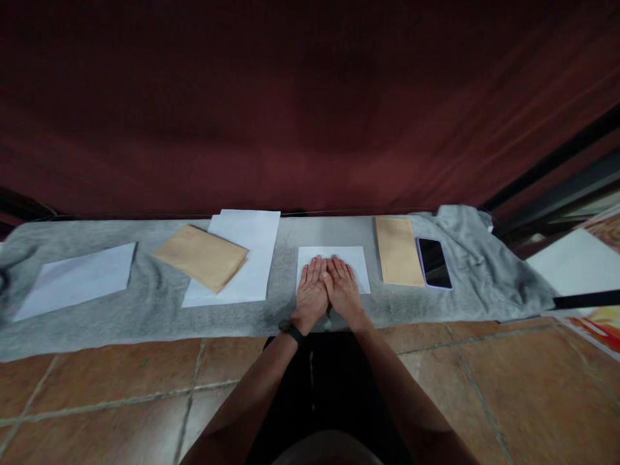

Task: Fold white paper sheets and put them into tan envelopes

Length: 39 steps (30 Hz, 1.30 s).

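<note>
Both of my hands lie flat, side by side, on a small white sheet of paper (358,256) on the grey cloth. My left hand (312,287), with a dark band on its wrist, has its fingers stretched toward the far edge of the sheet. My right hand (342,284) rests close against it, palm down, its fingers also stretched out. The hands cover the near middle of the paper, so I cannot tell whether it is folded. To the right lies a brown envelope (398,252), apart from my right hand.
The grey cloth (159,316) covers a long narrow surface before a dark red curtain (310,129). Left are brown envelopes (201,255) on larger white sheets (249,278), and another white paper (80,279). A phone (434,263) lies right. Tiled floor (523,368) shows below.
</note>
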Motion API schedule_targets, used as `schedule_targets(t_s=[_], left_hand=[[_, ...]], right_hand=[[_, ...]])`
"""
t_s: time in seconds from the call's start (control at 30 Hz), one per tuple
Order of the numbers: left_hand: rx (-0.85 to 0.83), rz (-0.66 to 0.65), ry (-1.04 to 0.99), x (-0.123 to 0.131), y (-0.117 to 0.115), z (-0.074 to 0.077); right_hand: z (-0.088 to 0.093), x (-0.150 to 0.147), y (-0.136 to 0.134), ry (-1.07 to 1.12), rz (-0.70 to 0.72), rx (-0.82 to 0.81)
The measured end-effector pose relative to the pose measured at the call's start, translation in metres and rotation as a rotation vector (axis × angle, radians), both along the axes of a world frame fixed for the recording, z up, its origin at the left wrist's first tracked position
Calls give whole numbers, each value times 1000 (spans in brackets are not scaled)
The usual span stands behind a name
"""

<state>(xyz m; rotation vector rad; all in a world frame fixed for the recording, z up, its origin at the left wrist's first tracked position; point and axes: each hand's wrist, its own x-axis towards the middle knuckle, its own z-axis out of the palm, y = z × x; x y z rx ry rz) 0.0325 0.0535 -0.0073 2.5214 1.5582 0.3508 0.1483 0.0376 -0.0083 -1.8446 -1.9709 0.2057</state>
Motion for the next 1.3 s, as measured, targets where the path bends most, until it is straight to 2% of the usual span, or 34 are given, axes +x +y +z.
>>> schedule_targets(t_s=[0.33,0.6,0.9,0.97,1.03,1.2,1.3], left_hand=[[1,196,-48,-20,11,2],[23,288,-54,-31,13,3],[73,400,-106,-40,18,2],[92,385,-139,-35,19,5],[87,311,-148,-26,20,9],[9,86,-98,8,34,13],[-41,23,-56,18,47,9]], right_hand=[[-8,19,-2,-60,-118,67],[-15,40,-10,-84,-202,139],[-13,43,-15,-42,-255,162],[-9,39,-9,-30,-269,151],[-4,31,3,-9,-248,115],[5,10,37,50,-59,-2],[3,9,47,34,-25,-3]])
